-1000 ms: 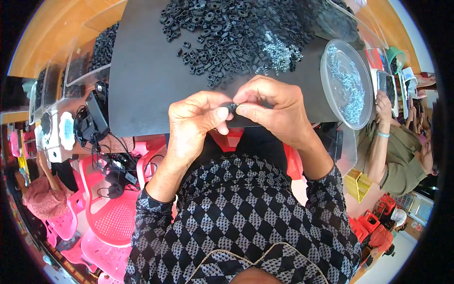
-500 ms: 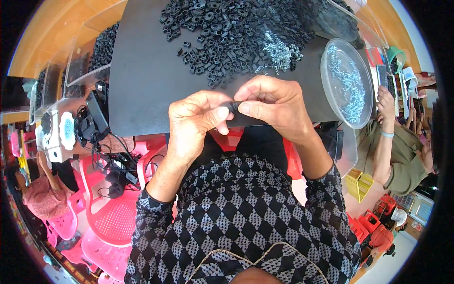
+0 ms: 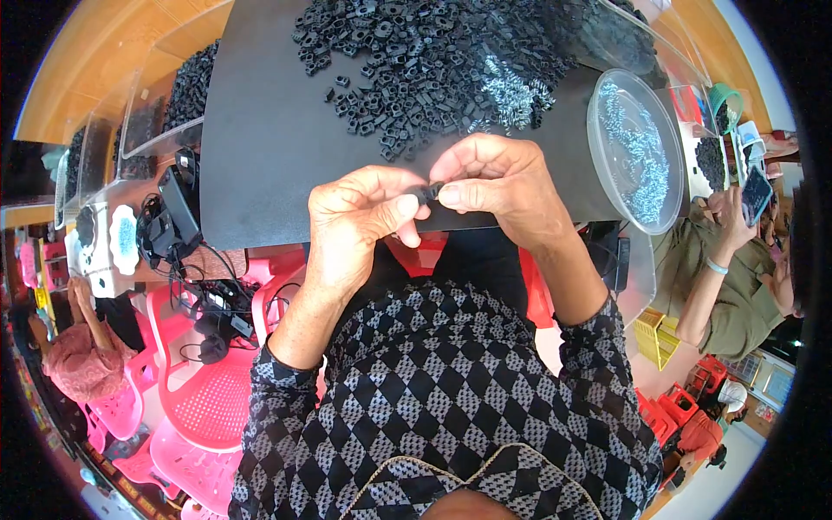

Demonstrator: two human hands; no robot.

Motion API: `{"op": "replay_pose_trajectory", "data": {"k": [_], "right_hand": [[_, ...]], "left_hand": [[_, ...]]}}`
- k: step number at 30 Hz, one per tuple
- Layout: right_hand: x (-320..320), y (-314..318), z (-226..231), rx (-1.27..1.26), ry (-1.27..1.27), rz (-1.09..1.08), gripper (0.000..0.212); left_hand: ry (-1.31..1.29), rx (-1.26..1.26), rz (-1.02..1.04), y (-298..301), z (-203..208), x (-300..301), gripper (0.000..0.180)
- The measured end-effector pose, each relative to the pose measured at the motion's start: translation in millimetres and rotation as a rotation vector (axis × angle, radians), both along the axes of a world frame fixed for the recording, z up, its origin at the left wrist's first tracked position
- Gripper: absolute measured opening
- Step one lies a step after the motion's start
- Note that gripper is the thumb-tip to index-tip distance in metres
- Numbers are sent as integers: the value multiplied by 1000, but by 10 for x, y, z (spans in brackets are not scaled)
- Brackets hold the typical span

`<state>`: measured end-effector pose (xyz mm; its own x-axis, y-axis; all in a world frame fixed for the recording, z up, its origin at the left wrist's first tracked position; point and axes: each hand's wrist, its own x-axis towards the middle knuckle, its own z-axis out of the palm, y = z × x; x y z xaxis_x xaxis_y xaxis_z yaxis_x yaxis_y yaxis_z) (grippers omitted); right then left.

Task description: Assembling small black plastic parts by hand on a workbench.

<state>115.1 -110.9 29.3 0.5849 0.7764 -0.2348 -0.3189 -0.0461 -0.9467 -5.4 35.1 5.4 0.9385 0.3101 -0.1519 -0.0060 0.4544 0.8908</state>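
Both hands pinch one small black part at the near table edge

We see our left hand [image 3: 360, 221] and right hand [image 3: 503, 186] meeting fingertip to fingertip on the small black part [image 3: 427, 191]; both closed in pinches on it; part lies between the hands, long axis roughly left-right, neither hand clearly nearer; beyond on the black mat [image 3: 260, 130], the pile of black parts [image 3: 425, 52] sits well apart, straight ahead; clear round tub [image 3: 637, 152] farther right.
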Motion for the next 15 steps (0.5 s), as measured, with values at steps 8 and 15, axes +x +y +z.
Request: {"op": "replay_pose_trajectory", "data": {"k": [8,15], "right_hand": [[-15,-1,-44,30,27,0,17],[-192,53,-28,33,-740,-146,19]], "left_hand": [[-10,-16,-5,11,-19,-6,14],[-42,-63,55,7,-32,5,16]]}}
